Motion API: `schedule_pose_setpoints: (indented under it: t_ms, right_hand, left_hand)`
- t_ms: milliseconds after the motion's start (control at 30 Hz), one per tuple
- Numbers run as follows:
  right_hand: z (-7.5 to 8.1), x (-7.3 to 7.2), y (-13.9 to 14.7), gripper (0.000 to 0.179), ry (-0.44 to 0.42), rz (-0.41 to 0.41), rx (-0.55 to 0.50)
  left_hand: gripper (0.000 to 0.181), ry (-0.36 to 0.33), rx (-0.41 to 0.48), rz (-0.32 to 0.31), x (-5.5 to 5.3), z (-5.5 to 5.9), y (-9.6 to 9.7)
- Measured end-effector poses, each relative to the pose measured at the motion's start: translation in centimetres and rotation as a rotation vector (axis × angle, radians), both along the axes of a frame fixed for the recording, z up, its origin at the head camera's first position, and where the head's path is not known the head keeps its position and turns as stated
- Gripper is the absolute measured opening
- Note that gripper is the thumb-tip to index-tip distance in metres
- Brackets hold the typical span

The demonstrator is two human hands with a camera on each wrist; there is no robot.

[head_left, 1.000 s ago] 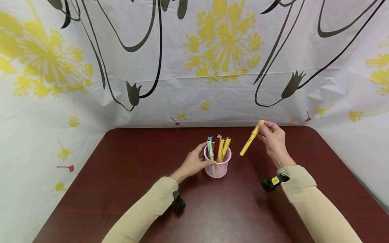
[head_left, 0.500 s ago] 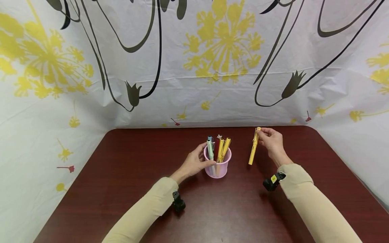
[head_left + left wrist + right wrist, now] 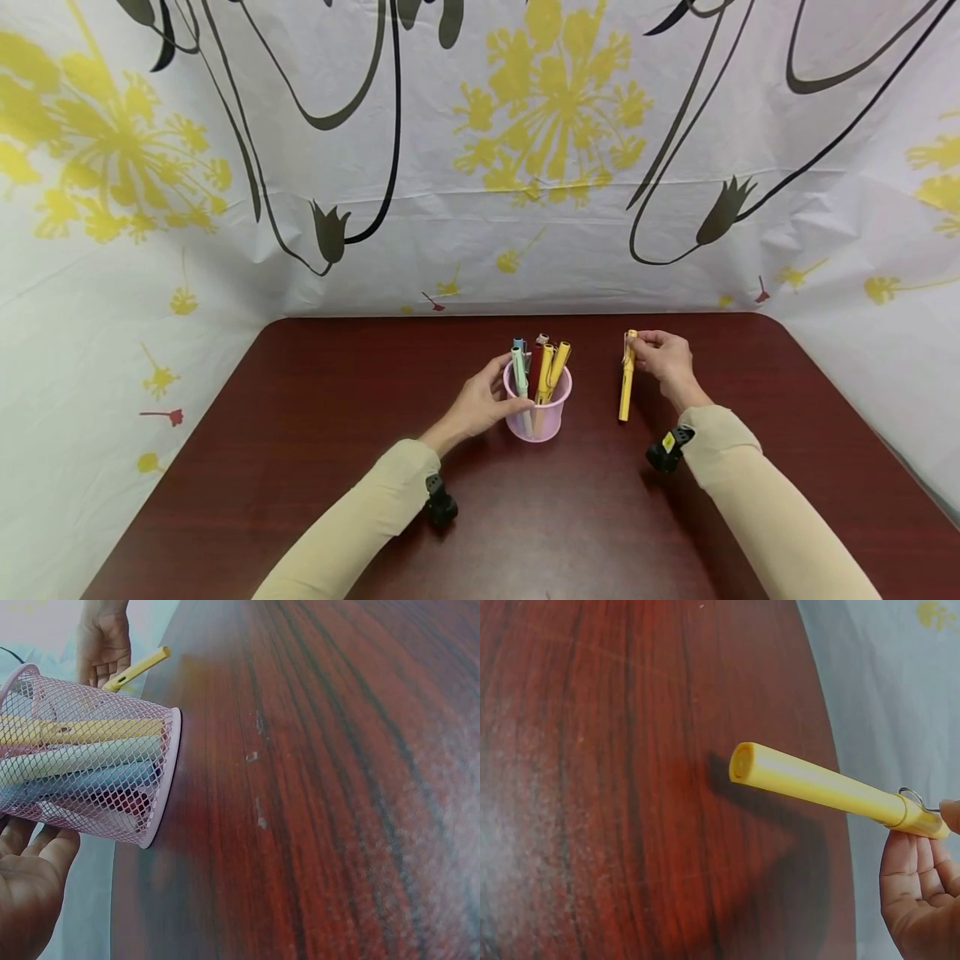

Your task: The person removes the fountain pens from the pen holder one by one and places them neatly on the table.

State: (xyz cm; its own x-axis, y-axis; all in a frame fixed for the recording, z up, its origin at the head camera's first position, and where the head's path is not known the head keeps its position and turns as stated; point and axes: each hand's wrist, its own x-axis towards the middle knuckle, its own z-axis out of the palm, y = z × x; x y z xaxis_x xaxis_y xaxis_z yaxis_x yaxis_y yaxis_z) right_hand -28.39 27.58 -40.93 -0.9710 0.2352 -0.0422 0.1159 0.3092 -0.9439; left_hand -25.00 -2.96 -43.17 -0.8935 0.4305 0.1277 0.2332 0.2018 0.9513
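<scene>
My left hand [image 3: 477,398] grips a pink mesh pen cup [image 3: 550,421], its thumb across the near side and its other fingers at the far left. In the cup stand several pens: a mint green pen [image 3: 519,371], a blue one, a dark red one and two yellow pens [image 3: 557,367]. To the right of the cup, my right hand [image 3: 667,360] pinches another yellow pen [image 3: 627,383] by its capped end. That pen hangs nearly upright, its lower end pointing down. The right wrist view shows the pen's blunt end [image 3: 742,763] above the table, with its shadow below.
Both hands are over a dark red-brown wooden table [image 3: 337,400] with rounded far corners. Behind it hangs a white cloth [image 3: 420,183] printed with yellow flowers and dark stems. A small black camera [image 3: 441,500] is strapped to each wrist.
My right hand has come down and slightly left, and the yellow pen in it has swung from a slant to nearly upright. The left hand and the pen cup have stayed put.
</scene>
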Motion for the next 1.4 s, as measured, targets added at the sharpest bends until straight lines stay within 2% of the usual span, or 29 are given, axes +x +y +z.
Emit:
schedule_pose_setpoints:
  t_ms: [233, 500, 733, 767, 833, 1033, 1400]
  right_hand:
    - [-0.7, -0.2, 0.4, 0.045, -0.031, 0.001, 0.017]
    - [-1.2, -0.3, 0.5, 0.047, -0.066, 0.006, -0.090]
    - [-2.2, -1.0, 0.3, 0.043, -0.092, -0.027, -0.026]
    - [-2.3, -1.0, 0.2, 0.042, -0.092, -0.027, -0.024]
    - [-2.5, -1.1, 0.1, 0.040, -0.096, -0.029, -0.017]
    - [-3.0, -1.3, -0.1, 0.036, -0.111, -0.036, -0.001]
    - [-2.9, -1.3, -0.4, 0.034, -0.123, -0.029, 0.110]
  left_hand:
    - [0.077, 0.000, -0.012, -0.004, 0.1, 0.1, 0.3]
    - [0.077, -0.008, -0.011, -0.011, 0.2, 0.2, 0.4]
    - [0.074, -0.010, -0.024, -0.018, 2.3, 3.1, 0.1]
    - [0.074, -0.007, -0.023, -0.019, 2.3, 3.1, 0.0]
    - [0.075, -0.009, -0.023, -0.019, 2.1, 2.8, 0.0]
    - [0.078, -0.013, -0.021, -0.009, 0.5, 0.2, 0.1]
    - [0.077, 0.017, -0.001, 0.001, 0.5, 0.0, 0.2]
